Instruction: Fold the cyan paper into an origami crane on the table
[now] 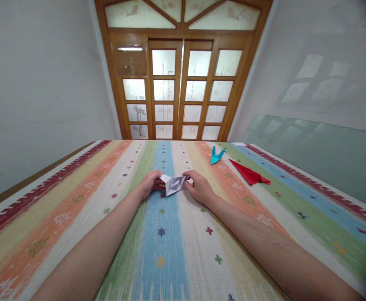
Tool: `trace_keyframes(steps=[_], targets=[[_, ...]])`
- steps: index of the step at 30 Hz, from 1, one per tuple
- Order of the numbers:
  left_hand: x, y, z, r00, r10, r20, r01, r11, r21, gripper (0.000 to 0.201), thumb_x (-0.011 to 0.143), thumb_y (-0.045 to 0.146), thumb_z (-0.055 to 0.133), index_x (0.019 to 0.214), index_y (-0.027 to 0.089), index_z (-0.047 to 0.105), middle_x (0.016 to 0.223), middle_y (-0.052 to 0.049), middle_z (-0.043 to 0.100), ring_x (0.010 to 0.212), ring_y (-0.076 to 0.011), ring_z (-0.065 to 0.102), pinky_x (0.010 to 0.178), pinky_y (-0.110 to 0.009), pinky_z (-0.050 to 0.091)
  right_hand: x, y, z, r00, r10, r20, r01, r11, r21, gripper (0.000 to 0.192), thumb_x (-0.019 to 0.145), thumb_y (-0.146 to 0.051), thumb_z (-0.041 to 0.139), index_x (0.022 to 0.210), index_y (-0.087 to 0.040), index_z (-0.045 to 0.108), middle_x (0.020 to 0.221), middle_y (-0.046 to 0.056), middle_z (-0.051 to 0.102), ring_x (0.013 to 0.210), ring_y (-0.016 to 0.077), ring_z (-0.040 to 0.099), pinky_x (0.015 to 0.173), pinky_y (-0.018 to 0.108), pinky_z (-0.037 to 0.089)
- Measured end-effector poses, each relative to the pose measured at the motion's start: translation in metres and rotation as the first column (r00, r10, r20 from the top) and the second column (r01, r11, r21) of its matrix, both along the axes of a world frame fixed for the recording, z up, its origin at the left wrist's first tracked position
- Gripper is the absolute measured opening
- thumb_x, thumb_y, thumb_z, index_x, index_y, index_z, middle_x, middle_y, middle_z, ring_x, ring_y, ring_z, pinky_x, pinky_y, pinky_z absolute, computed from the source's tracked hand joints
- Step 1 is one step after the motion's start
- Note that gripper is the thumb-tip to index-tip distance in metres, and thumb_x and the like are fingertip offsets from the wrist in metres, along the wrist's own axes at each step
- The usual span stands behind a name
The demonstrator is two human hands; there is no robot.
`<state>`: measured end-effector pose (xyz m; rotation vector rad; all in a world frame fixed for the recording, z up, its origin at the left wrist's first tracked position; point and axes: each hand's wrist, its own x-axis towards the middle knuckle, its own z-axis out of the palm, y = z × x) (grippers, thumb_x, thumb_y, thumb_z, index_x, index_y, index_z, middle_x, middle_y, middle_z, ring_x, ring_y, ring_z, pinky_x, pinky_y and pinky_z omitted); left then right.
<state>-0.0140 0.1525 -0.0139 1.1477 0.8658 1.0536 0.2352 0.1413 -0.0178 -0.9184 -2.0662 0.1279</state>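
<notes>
A small folded piece of white paper [174, 184] is held between both hands over the blue stripe of the tablecloth. It looks like a partly opened origami form with a hollow in its middle. My left hand [151, 183] pinches its left corner between thumb and fingers. At the opposite corner, my right hand [198, 187] grips the paper the same way. Some fingers of each hand are hidden behind the paper or the hand itself.
A blue origami crane [216, 157] and a red paper plane [249, 173] lie to the right on the striped tablecloth [161, 251]. Wooden doors with glass panes [179, 90] stand beyond the table's far edge. A pale green panel [314, 146] rises along the right side.
</notes>
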Motion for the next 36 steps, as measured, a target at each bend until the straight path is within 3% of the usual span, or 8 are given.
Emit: trace_keyframes(steps=[5,12,17,22,25,30,36], targets=[[0.000,-0.001,-0.001,0.997,-0.048,0.057,0.051,0.998,-0.045,0.018,0.070,0.028,0.065,0.073,0.019,0.049,0.072,-0.004,0.067,0.065,-0.0197,0.068,0.059,-0.031,0.057,0.002,0.002,0.001,0.998,-0.064,-0.027,0.064,0.998,0.020,0.023,0.085,-0.015,0.061,0.107,-0.022,0.057,0.102,0.007,0.065,0.093,0.0232,0.063,0.083,0.037,0.050],[-0.001,-0.002,0.001,0.994,-0.078,0.073,0.083,0.994,-0.065,0.017,0.071,0.028,0.066,0.075,0.019,0.051,0.073,-0.004,0.067,0.067,-0.0202,0.069,0.057,-0.029,0.056,0.002,0.002,0.002,0.998,-0.058,0.033,0.057,0.998,0.032,0.004,0.088,-0.019,0.062,0.087,-0.023,0.063,0.125,0.010,0.061,0.117,0.0260,0.058,0.097,0.041,0.046],[0.000,-0.005,0.004,0.993,-0.098,0.060,0.102,0.992,-0.072,0.019,0.071,0.028,0.067,0.075,0.019,0.051,0.074,-0.004,0.067,0.067,-0.0199,0.069,0.057,-0.028,0.056,-0.002,0.000,0.002,0.996,-0.046,0.071,0.045,0.999,0.008,0.015,0.096,-0.028,0.055,0.097,-0.023,0.070,0.114,0.009,0.065,0.107,0.0237,0.061,0.094,0.039,0.047],[0.001,-0.008,0.006,0.992,-0.124,0.021,0.125,0.989,-0.084,0.016,0.070,0.025,0.067,0.075,0.018,0.053,0.078,-0.007,0.070,0.072,-0.0213,0.071,0.057,-0.027,0.055,-0.003,0.001,0.001,0.996,-0.067,0.054,0.069,0.997,-0.033,0.013,0.090,-0.033,0.064,0.085,-0.023,0.070,0.096,0.008,0.065,0.092,0.0233,0.061,0.085,0.037,0.047],[0.003,-0.009,0.007,0.991,-0.130,0.005,0.130,0.987,-0.097,0.015,0.069,0.024,0.067,0.076,0.017,0.055,0.081,-0.009,0.072,0.076,-0.0231,0.072,0.058,-0.027,0.055,-0.003,0.005,-0.002,0.997,-0.072,0.014,0.073,0.995,-0.068,0.012,0.088,-0.030,0.066,0.078,-0.022,0.067,0.095,0.008,0.065,0.093,0.0235,0.060,0.087,0.038,0.047],[0.003,-0.005,0.004,0.999,-0.050,0.012,0.051,0.993,-0.108,0.014,0.072,0.025,0.065,0.078,0.017,0.055,0.080,-0.008,0.071,0.075,-0.0229,0.073,0.057,-0.027,0.056,-0.001,0.013,-0.007,0.992,-0.052,-0.113,0.035,0.988,-0.149,0.015,0.085,-0.029,0.065,0.072,-0.022,0.064,0.111,0.010,0.064,0.108,0.0252,0.059,0.096,0.042,0.046],[-0.001,0.003,0.000,0.995,0.099,0.020,-0.096,0.987,-0.133,0.011,0.080,0.024,0.059,0.088,0.015,0.058,0.093,-0.012,0.072,0.075,-0.0227,0.073,0.056,-0.029,0.058,0.004,0.022,-0.010,0.946,-0.060,-0.317,-0.042,0.951,-0.307,0.017,0.081,-0.036,0.065,0.077,-0.021,0.068,0.116,0.011,0.065,0.112,0.0257,0.058,0.083,0.037,0.053]])
